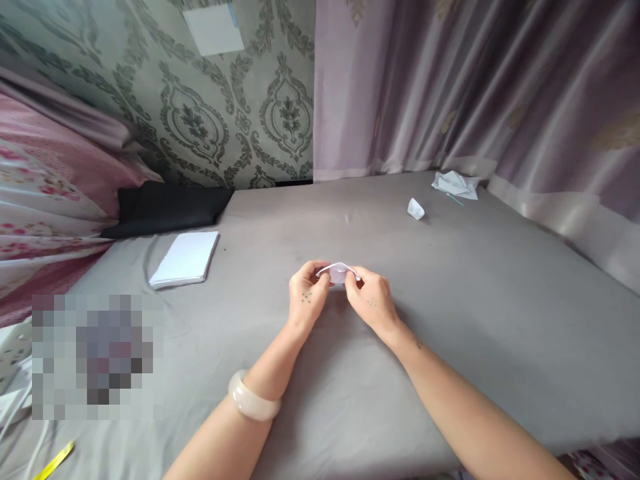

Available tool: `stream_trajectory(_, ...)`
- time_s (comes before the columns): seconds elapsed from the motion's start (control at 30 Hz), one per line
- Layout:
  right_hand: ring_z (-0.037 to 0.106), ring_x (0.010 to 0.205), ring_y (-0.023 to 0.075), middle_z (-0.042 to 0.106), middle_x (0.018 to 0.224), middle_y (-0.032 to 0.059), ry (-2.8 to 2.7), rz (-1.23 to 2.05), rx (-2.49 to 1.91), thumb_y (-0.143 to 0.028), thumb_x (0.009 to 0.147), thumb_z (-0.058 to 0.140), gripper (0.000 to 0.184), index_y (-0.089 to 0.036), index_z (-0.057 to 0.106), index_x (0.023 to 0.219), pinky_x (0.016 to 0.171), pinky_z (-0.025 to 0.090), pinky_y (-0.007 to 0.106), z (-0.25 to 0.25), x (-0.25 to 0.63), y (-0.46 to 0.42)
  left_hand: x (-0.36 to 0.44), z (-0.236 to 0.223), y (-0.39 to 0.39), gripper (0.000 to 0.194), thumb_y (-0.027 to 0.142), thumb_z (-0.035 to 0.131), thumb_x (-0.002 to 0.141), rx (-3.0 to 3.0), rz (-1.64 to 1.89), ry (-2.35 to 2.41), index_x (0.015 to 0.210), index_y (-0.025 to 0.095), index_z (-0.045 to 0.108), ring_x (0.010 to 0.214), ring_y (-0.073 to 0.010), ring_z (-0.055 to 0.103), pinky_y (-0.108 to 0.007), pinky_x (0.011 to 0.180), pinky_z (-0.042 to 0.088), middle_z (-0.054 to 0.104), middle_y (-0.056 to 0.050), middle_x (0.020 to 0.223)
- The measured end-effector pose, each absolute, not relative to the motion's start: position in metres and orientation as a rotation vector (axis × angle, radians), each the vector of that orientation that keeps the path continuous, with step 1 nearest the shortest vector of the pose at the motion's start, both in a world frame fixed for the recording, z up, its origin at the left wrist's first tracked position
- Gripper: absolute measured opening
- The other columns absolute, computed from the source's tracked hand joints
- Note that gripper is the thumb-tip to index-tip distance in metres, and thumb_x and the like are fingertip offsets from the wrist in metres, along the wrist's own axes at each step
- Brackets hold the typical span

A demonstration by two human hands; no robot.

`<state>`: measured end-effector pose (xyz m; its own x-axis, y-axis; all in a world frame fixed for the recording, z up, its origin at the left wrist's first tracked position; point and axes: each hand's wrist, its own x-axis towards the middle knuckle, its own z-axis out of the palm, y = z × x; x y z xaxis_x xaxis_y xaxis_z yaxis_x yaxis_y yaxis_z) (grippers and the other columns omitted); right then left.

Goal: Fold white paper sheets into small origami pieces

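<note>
A small folded piece of white paper [339, 273] is held up between both hands, its top edge bent to a shallow peak. My left hand [307, 292] pinches its left end, thumb in front and fingers behind. At the opposite end, my right hand [371, 298] grips it the same way. The lower part and back of the paper are partly hidden by the thumbs and fingers. A pale bangle [254, 398] circles my left forearm.
A stack of white paper [185, 260] lies left on the grey cloth [280, 227], before a black folded item [170, 208]. A small folded paper cup shape [415, 209] and crumpled papers [455, 185] sit back right. A yellow strip [55, 461] is at lower left.
</note>
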<state>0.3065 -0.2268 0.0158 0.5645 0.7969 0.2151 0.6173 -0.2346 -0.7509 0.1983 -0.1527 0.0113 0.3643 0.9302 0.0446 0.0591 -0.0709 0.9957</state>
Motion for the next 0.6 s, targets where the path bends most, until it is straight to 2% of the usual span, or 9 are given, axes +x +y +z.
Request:
stream_trajectory(0.13,0.064,0.064,0.0170,0.071,0.070,0.0049,-1.143,0.256,-1.943,-0.027,0.087,0.044,0.028,-0.020,0.071,0.084,0.064,0.044,0.025,0.0160,0.3057,-0.2274,0.1994,0.0090,-0.1526,0.020,0.020,0.054,0.076,1.460,0.898,0.959,0.092,0.015,0.066,0.066,-0.0149,0.067,-0.026,0.065,0.055,0.069,-0.004,0.076)
stream_trajectory(0.27,0.066,0.068,0.0175,0.073,0.074,0.0057,-1.111,0.242,-1.969,-0.024,0.084,0.045,0.027,-0.019,0.072,0.087,0.066,0.046,0.025,0.0143,0.3057,-0.2271,0.1992,0.0083,-0.1529,0.024,0.019,0.052,0.078,1.501,0.808,0.973,0.097,0.016,0.065,0.064,-0.0142,0.068,-0.024,0.062,0.053,0.071,-0.005,0.088)
stream_trajectory(0.33,0.067,0.071,0.0187,0.074,0.077,0.0067,-1.097,0.249,-1.997,-0.023,0.083,0.045,0.028,-0.018,0.072,0.089,0.068,0.047,0.025,0.0137,0.3060,-0.2266,0.1984,0.0099,-0.1533,0.028,0.016,0.051,0.077,1.528,0.736,0.999,0.101,0.015,0.066,0.062,-0.0138,0.068,-0.023,0.061,0.052,0.072,-0.005,0.087)
stream_trajectory(0.5,0.070,0.083,0.0219,0.075,0.090,0.0098,-1.084,0.274,-2.030,-0.023,0.084,0.045,0.033,-0.017,0.072,0.103,0.076,0.049,0.028,0.0144,0.3069,-0.2262,0.1977,0.0111,-0.1532,0.029,0.011,0.049,0.073,1.537,0.729,0.951,0.092,0.014,0.070,0.059,-0.0121,0.065,-0.021,0.060,0.052,0.071,-0.003,0.078)
stream_trajectory(0.6,0.070,0.083,0.0220,0.075,0.091,0.0102,-1.130,0.302,-2.014,-0.022,0.085,0.044,0.034,-0.017,0.073,0.102,0.076,0.049,0.028,0.0145,0.3073,-0.2267,0.1996,0.0093,-0.1532,0.027,0.010,0.050,0.070,1.444,0.767,0.952,0.087,0.013,0.071,0.061,-0.0119,0.065,-0.020,0.058,0.053,0.072,-0.003,0.079)
